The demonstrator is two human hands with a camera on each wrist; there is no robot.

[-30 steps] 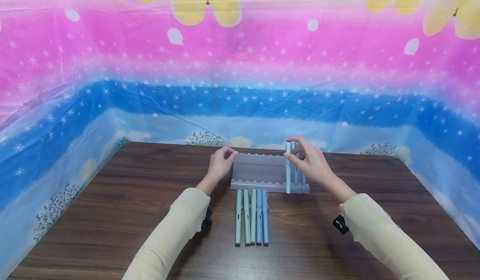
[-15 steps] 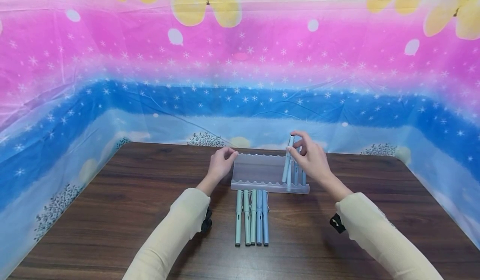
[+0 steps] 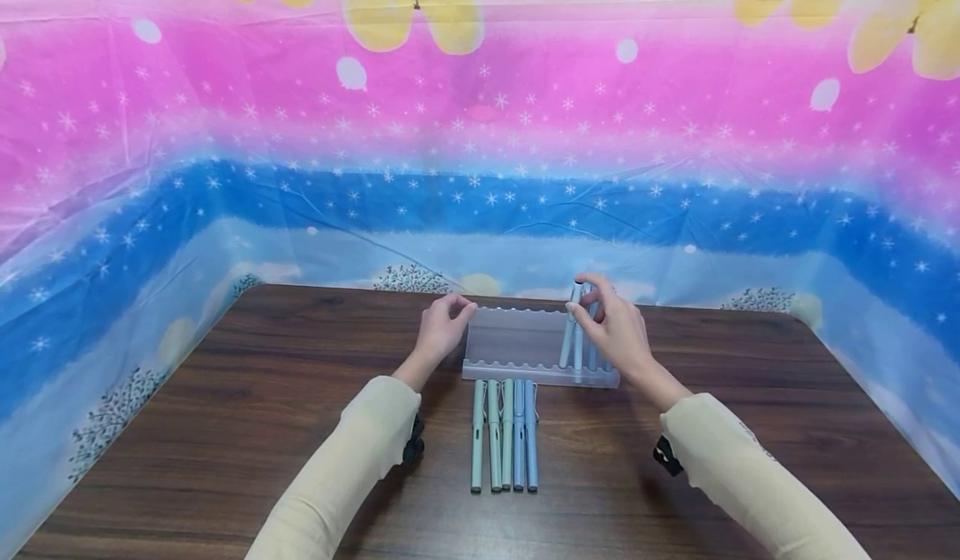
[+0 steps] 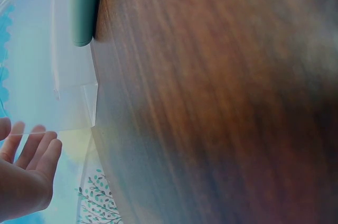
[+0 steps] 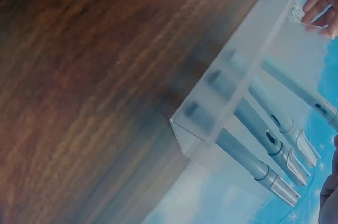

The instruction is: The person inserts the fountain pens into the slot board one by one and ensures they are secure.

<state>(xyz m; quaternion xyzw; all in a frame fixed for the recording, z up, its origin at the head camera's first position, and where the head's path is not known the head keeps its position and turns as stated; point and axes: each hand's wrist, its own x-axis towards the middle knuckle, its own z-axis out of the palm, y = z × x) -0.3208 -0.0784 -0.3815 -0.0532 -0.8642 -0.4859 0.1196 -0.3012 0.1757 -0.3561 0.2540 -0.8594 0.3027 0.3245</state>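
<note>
A clear plastic pen rack (image 3: 517, 335) stands near the table's far edge. My left hand (image 3: 441, 327) pinches its upper left corner between thumb and fingers; the left wrist view shows those fingertips (image 4: 52, 147) at the clear panel. My right hand (image 3: 626, 327) holds a pale blue pen (image 5: 296, 86) by its upper part. That pen leans, its lower end right at the rack's scalloped front lip, left of three pens (image 5: 256, 128) standing in the slots with caps up. In the head view my right fingers partly hide the standing pens.
Several pens lie side by side in front of the rack: green ones (image 3: 477, 439) at left, blue ones (image 3: 531, 439) at right. The dark wood table (image 3: 300, 377) reaches back to a patterned cloth (image 3: 480, 193) hung around it.
My right hand first let go of a pen standing in the rack, then brought another pen in tilted beside it and has lowered it slightly leftward. The left hand stays at the corner.
</note>
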